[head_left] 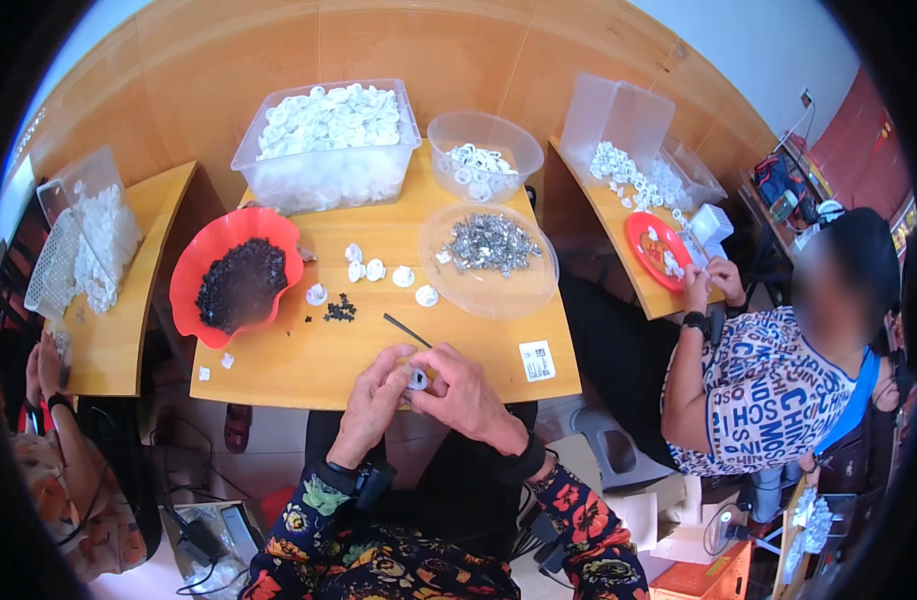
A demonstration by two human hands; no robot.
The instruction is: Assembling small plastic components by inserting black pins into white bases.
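Part (419, 379) — small, white — faces upward between fingers (442, 364), long axis unclear.

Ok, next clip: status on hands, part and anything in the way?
Left hand and right hand together, gripping white part. Part by table's near edge. Black stick just beyond, unclear if held; no obstruction seen.

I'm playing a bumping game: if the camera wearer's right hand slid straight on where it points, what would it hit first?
Most likely the left hand: the right hand points toward it, with the small white piece between them. Whether the hands already touch is hard to tell.
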